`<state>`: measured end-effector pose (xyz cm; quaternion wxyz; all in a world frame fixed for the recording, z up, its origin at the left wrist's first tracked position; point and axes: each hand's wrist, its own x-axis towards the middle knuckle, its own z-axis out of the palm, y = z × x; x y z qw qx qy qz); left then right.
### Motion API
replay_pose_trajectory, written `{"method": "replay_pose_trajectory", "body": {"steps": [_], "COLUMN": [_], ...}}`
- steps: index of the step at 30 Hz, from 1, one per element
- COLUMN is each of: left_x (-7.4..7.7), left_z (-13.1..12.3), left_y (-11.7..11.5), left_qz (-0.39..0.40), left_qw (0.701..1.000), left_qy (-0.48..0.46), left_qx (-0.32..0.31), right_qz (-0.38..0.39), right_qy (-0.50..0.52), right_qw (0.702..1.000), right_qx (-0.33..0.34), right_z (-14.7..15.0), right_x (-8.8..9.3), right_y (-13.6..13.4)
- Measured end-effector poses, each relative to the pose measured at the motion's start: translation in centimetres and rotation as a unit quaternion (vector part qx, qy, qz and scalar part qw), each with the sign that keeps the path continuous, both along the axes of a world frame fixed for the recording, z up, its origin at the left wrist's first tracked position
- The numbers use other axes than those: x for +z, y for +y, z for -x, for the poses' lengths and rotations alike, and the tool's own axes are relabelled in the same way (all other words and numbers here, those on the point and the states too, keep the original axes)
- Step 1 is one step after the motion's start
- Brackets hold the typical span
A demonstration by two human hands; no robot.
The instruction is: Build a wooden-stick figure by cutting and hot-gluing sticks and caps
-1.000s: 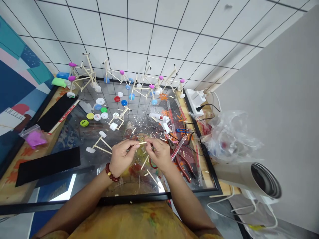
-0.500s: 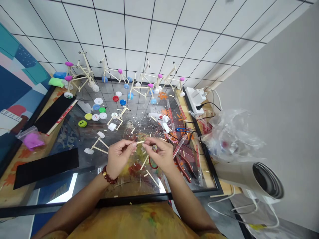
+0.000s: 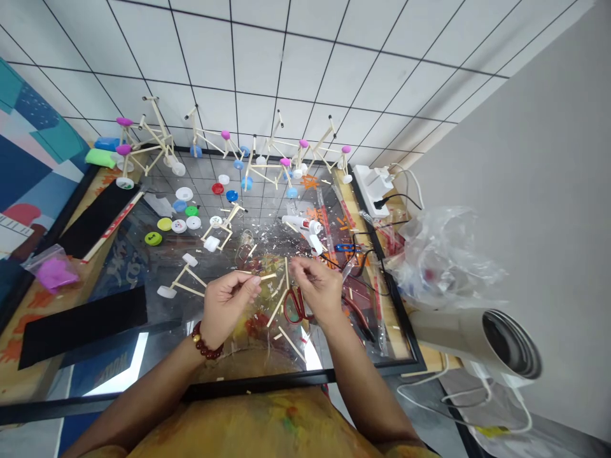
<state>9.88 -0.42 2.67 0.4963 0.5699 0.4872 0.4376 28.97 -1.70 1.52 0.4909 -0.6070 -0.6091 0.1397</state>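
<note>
My left hand (image 3: 230, 302) pinches a short wooden stick (image 3: 268, 277) between thumb and forefinger, its free end pointing right. My right hand (image 3: 317, 289) hovers just to the right, apart from the stick, with its fingers curled together; whatever may be between them is hidden. Under the right hand lie red-handled scissors (image 3: 292, 306). Loose wooden sticks (image 3: 291, 343) lie on the glass tabletop below the hands. Left of my left hand rests a small stick frame (image 3: 187, 280) with white caps as wheels. Another stick frame (image 3: 228, 226) stands farther back.
A white glue gun (image 3: 305, 226) lies behind the right hand, with pliers (image 3: 360, 318) to its front right. Bottle caps (image 3: 184, 194) are scattered back left. Stick models (image 3: 272, 159) line the wall. A power strip (image 3: 372, 191) and plastic bags (image 3: 443, 254) are at right.
My right hand has let go of the stick's right end and moved a little right, uncovering more of the scissors. My left hand keeps the stick.
</note>
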Motion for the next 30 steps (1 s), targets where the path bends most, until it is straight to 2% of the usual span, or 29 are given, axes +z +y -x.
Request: {"method": "replay_pose_trajectory", "body": {"steps": [5,9,13,16,18,23,27,30], "left_x": [-0.1,-0.3,-0.2,-0.3,-0.4,-0.3,-0.7,-1.1], "left_z": [-0.2,-0.3,-0.4,-0.3,-0.2,-0.3,-0.6,-0.7], "left_y": [0.3,0.3,0.2,0.3,0.3,0.5,0.5,0.5], "left_qz": [0.051,0.071,0.106,0.138,0.143,0.127,0.103,0.072], "left_qw": [0.998,0.997,0.992,0.985,0.984,0.99,0.989,0.99], "left_qy": [-0.028,-0.024,-0.045,-0.094,-0.107,-0.066,-0.101,-0.119], "left_qx": [0.0,-0.021,-0.042,-0.034,-0.022,-0.014,0.01,0.007], "right_qz": [0.013,0.008,0.001,0.001,0.015,0.026,0.068,0.121], "right_qy": [0.023,0.016,-0.009,-0.031,-0.004,0.044,0.117,0.193], "right_qw": [0.996,0.994,0.997,0.999,1.0,0.989,0.983,0.963], "right_qx": [0.083,0.105,0.079,0.011,-0.008,0.141,0.127,0.143], "right_z": [1.2,1.9,1.4,0.7,0.3,1.2,2.9,3.6], "right_x": [1.0,1.0,0.3,0.1,0.5,1.4,0.8,0.4], "right_y": [-0.6,-0.8,-0.6,-0.3,-0.2,-0.5,-0.9,-1.0]}}
